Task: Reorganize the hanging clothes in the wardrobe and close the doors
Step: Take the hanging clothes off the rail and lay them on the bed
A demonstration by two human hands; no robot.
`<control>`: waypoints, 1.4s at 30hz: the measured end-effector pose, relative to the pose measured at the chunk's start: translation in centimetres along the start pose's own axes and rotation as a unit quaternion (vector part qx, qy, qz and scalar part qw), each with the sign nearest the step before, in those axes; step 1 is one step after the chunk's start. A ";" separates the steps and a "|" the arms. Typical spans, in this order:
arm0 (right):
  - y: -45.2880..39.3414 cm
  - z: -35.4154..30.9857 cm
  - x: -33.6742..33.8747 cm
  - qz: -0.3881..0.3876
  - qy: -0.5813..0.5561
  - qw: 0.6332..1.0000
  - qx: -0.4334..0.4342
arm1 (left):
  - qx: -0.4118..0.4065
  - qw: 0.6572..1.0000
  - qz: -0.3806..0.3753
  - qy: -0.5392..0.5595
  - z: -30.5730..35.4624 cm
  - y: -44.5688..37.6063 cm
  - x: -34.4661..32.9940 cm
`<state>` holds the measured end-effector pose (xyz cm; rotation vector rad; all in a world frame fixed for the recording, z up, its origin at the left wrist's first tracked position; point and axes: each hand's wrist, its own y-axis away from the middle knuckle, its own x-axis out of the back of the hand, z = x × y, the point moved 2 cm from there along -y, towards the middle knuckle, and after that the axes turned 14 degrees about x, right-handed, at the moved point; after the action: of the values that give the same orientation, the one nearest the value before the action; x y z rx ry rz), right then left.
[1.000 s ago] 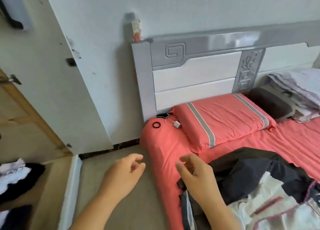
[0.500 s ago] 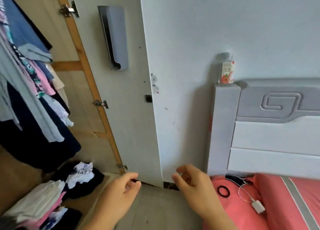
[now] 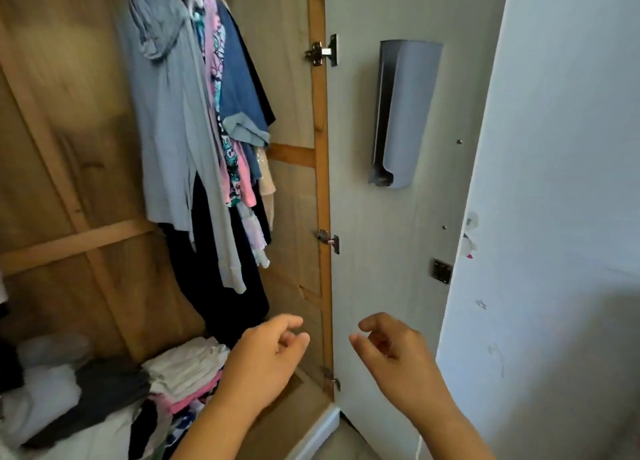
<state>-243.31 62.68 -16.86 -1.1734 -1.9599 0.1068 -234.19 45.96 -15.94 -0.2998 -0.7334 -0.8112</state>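
Head view: both hands, left hand [image 3: 266, 359] and right hand [image 3: 398, 359], loosely curled, empty, near wardrobe door [image 3: 398, 234] hinge edge.

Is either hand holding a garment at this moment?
No. The left hand and right hand hover loosely curled and empty below the hanging clothes, touching nothing, beside the open wardrobe door.

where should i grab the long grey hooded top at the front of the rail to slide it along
Take the grey hooded top high up, at the shoulder just under its hanger, coming from the open front left side. It hangs outermost with its hood draped forward, so that side is free; the other clothes press against its right. Its lower hem would only swing. Both the left hand and right hand hold nothing.
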 end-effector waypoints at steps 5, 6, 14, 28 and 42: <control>-10.0 -0.1 -3.5 -0.037 -0.027 0.996 0.075 | 0.009 0.997 0.068 0.040 0.5 -6.6 3.3; -12.2 -0.6 -4.4 -0.046 -0.033 0.994 0.089 | 0.009 0.995 0.086 0.046 0.7 -8.1 4.4; -28.1 -6.6 -9.4 -0.070 -0.084 0.973 0.204 | -0.005 0.971 0.237 0.012 2.7 -17.8 14.9; -50.6 -25.3 -4.8 0.101 -0.047 0.910 0.399 | -0.034 0.909 0.403 -0.100 8.7 -27.5 30.7; -62.3 -29.9 -7.2 0.152 0.134 0.912 0.356 | -0.021 0.875 0.468 -0.120 12.0 -31.1 36.8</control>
<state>-264.33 12.73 26.58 -0.9176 -1.2971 0.7228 -246.12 11.11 17.47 -0.7314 -0.6903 0.1423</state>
